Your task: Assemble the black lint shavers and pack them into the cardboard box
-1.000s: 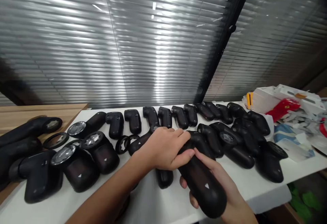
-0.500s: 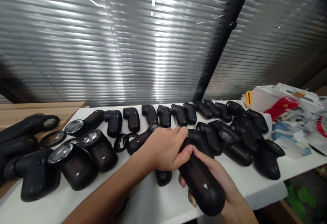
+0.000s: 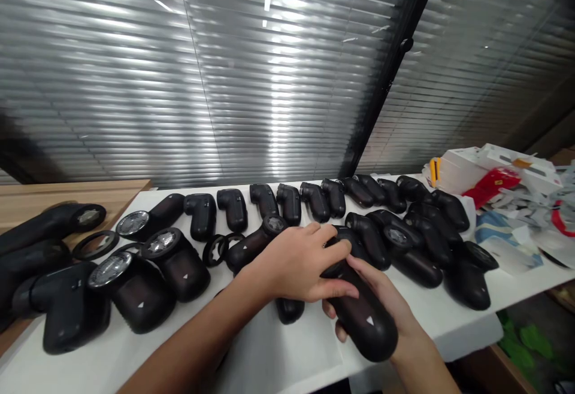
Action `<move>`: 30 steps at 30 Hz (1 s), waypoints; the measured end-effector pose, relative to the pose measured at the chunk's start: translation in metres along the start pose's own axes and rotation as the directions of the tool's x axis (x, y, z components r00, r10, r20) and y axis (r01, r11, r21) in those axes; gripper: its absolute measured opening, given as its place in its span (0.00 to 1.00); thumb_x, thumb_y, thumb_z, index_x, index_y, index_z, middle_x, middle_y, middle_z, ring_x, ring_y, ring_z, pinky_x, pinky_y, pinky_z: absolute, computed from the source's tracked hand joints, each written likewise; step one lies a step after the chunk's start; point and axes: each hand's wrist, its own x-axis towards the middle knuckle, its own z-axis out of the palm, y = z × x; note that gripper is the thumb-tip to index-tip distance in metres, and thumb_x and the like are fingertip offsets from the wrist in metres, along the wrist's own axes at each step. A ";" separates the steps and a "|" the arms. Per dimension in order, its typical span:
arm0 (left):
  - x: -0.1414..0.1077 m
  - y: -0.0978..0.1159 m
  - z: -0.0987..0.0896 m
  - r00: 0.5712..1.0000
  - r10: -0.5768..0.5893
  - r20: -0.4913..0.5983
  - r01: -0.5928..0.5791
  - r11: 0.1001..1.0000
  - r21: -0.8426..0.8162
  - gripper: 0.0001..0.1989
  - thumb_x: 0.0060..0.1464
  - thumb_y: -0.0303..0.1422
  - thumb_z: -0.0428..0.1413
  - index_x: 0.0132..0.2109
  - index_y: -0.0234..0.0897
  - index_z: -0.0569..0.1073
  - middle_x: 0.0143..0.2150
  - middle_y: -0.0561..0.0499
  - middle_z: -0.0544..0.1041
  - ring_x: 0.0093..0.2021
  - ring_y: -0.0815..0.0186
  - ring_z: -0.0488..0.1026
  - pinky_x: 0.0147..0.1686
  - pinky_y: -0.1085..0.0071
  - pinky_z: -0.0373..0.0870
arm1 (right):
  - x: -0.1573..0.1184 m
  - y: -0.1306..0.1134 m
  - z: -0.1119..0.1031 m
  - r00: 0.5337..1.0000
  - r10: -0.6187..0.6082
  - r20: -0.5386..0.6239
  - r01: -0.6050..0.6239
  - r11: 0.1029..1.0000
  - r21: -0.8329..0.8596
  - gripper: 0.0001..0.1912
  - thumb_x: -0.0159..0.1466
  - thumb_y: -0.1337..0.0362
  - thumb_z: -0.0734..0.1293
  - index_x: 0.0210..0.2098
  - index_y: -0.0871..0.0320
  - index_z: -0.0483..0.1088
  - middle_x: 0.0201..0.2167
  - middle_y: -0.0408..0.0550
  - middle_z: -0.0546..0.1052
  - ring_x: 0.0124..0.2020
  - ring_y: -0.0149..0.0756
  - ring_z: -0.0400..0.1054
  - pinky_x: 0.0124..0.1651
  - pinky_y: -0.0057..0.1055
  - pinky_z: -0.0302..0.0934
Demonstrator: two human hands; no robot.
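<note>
A black fabric shaver (image 3: 366,325) with a small white triangle on its body is tilted over the table's front part. My right hand (image 3: 390,298) is wrapped around its handle from the right and below. Over its head end lies my left hand (image 3: 299,262), fingers curled across the top and thumb along the body. The held shaver's head is mostly hidden under those fingers. Just left of my left hand, another shaver (image 3: 251,245) with a round grille rests on the white table (image 3: 309,352).
Several similar shavers stand or lie in rows, including one with a metal grille (image 3: 135,292). Loose black rings (image 3: 95,245) lie at the left near a wooden board (image 3: 121,189). White boxes (image 3: 467,163) and a red packet (image 3: 492,185) are piled right. Blinds (image 3: 269,82) rise behind.
My left hand's fingers have spread and shifted right over the shaver's head, the thumb now stretched along its body. The shaver has moved slightly up and right with my right hand still around it.
</note>
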 end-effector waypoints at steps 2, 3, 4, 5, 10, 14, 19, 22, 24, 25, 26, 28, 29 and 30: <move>-0.001 -0.001 0.006 0.998 0.055 -0.028 -0.056 0.998 -0.020 0.28 0.63 0.56 0.46 0.46 0.36 0.72 0.41 0.47 0.73 0.33 0.61 0.71 0.28 0.68 0.66 | 0.002 0.003 -0.008 1.000 0.030 0.007 -0.030 0.999 0.025 0.24 0.67 0.51 0.59 0.26 0.62 0.73 0.18 0.49 0.73 0.22 0.41 0.73 0.16 0.33 0.68; -0.001 -0.001 0.009 0.997 0.064 -0.037 -0.065 0.997 -0.035 0.26 0.64 0.55 0.46 0.45 0.35 0.73 0.40 0.47 0.73 0.32 0.62 0.70 0.29 0.68 0.66 | 0.003 0.005 -0.012 0.998 0.065 0.015 -0.065 0.997 0.027 0.25 0.67 0.50 0.59 0.27 0.62 0.73 0.20 0.50 0.75 0.21 0.41 0.72 0.16 0.33 0.67; -0.001 0.000 0.010 0.997 0.070 -0.042 -0.072 0.996 -0.054 0.25 0.64 0.53 0.47 0.44 0.35 0.73 0.39 0.47 0.73 0.32 0.62 0.70 0.29 0.68 0.67 | 0.003 0.006 -0.017 0.993 0.112 0.035 -0.113 0.993 0.029 0.26 0.67 0.47 0.58 0.27 0.61 0.73 0.21 0.52 0.76 0.19 0.40 0.72 0.16 0.32 0.66; 0.000 0.002 0.011 0.996 0.076 -0.050 -0.080 0.994 -0.073 0.24 0.64 0.52 0.48 0.43 0.34 0.74 0.38 0.47 0.73 0.32 0.62 0.70 0.29 0.68 0.66 | 0.002 0.007 -0.021 0.984 0.163 0.066 -0.165 0.986 0.029 0.28 0.67 0.45 0.57 0.26 0.61 0.73 0.21 0.55 0.77 0.17 0.40 0.72 0.15 0.31 0.64; 0.002 0.012 0.013 0.980 0.100 -0.173 -0.118 0.988 -0.098 0.19 0.65 0.42 0.45 0.42 0.33 0.74 0.36 0.46 0.73 0.33 0.62 0.69 0.25 0.68 0.64 | -0.004 0.007 -0.033 0.939 0.271 0.210 -0.281 0.960 0.018 0.31 0.66 0.42 0.56 0.25 0.61 0.71 0.21 0.55 0.77 0.15 0.43 0.73 0.16 0.28 0.63; 0.002 0.017 0.015 0.941 0.075 -0.329 -0.110 0.990 -0.088 0.16 0.59 0.35 0.45 0.35 0.32 0.75 0.30 0.46 0.71 0.28 0.63 0.66 0.21 0.69 0.59 | -0.006 0.010 -0.028 0.954 0.218 0.205 -0.221 0.975 -0.008 0.35 0.67 0.41 0.54 0.26 0.65 0.74 0.20 0.56 0.77 0.15 0.42 0.74 0.16 0.28 0.64; 0.002 0.024 0.015 0.929 0.036 -0.368 -0.079 0.992 -0.102 0.14 0.57 0.33 0.46 0.33 0.32 0.75 0.28 0.47 0.70 0.25 0.65 0.64 0.21 0.70 0.60 | -0.008 0.014 -0.024 0.959 0.200 0.203 -0.198 0.980 -0.029 0.39 0.67 0.41 0.53 0.23 0.68 0.75 0.19 0.57 0.77 0.14 0.40 0.73 0.14 0.25 0.63; 0.001 0.027 0.013 0.928 0.015 -0.372 -0.067 0.989 -0.129 0.14 0.55 0.33 0.47 0.34 0.31 0.76 0.29 0.46 0.71 0.26 0.64 0.66 0.22 0.69 0.63 | -0.008 0.015 -0.025 0.964 0.215 0.154 -0.210 0.976 -0.050 0.41 0.65 0.39 0.52 0.20 0.69 0.74 0.17 0.57 0.75 0.13 0.40 0.72 0.13 0.26 0.62; 0.001 0.029 0.013 0.925 0.002 -0.380 -0.064 0.987 -0.150 0.13 0.55 0.32 0.48 0.35 0.31 0.76 0.29 0.46 0.72 0.26 0.64 0.67 0.22 0.70 0.63 | -0.009 0.015 -0.025 0.966 0.214 0.143 -0.208 0.977 -0.056 0.38 0.61 0.37 0.58 0.20 0.69 0.74 0.17 0.56 0.75 0.13 0.41 0.72 0.12 0.26 0.62; 0.001 0.030 0.014 0.923 -0.005 -0.385 -0.060 0.986 -0.157 0.13 0.54 0.32 0.48 0.35 0.31 0.76 0.29 0.46 0.72 0.26 0.64 0.67 0.22 0.70 0.63 | -0.009 0.015 -0.025 0.964 0.217 0.153 -0.211 0.976 -0.054 0.37 0.58 0.37 0.62 0.20 0.69 0.74 0.17 0.56 0.76 0.13 0.41 0.72 0.12 0.26 0.62; 0.001 0.031 0.014 0.922 -0.012 -0.387 -0.055 0.985 -0.161 0.13 0.54 0.32 0.48 0.35 0.31 0.76 0.29 0.47 0.72 0.26 0.64 0.67 0.22 0.70 0.63 | -0.009 0.016 -0.025 0.961 0.224 0.164 -0.219 0.974 -0.048 0.36 0.54 0.37 0.66 0.20 0.69 0.74 0.17 0.55 0.76 0.13 0.41 0.72 0.12 0.26 0.62; 0.001 0.033 0.016 0.924 -0.024 -0.382 -0.045 0.984 -0.170 0.13 0.54 0.32 0.49 0.35 0.31 0.76 0.29 0.47 0.72 0.26 0.64 0.67 0.22 0.70 0.63 | -0.010 0.016 -0.024 0.954 0.235 0.187 -0.231 0.972 -0.045 0.33 0.50 0.38 0.71 0.20 0.69 0.74 0.17 0.54 0.76 0.13 0.39 0.72 0.13 0.25 0.63; 0.001 0.033 0.017 0.926 -0.029 -0.377 -0.040 0.984 -0.175 0.12 0.54 0.33 0.49 0.35 0.32 0.76 0.29 0.47 0.72 0.26 0.64 0.67 0.22 0.70 0.63 | -0.011 0.016 -0.025 0.952 0.233 0.197 -0.228 0.973 -0.048 0.33 0.50 0.39 0.71 0.21 0.69 0.74 0.17 0.53 0.76 0.13 0.38 0.72 0.14 0.25 0.64; 0.001 0.034 0.018 0.929 -0.033 -0.369 -0.036 0.983 -0.179 0.13 0.54 0.33 0.49 0.35 0.32 0.76 0.29 0.47 0.73 0.26 0.64 0.67 0.22 0.70 0.63 | -0.012 0.017 -0.025 0.953 0.227 0.202 -0.221 0.974 -0.053 0.33 0.52 0.39 0.70 0.21 0.68 0.74 0.18 0.53 0.77 0.14 0.38 0.72 0.15 0.25 0.64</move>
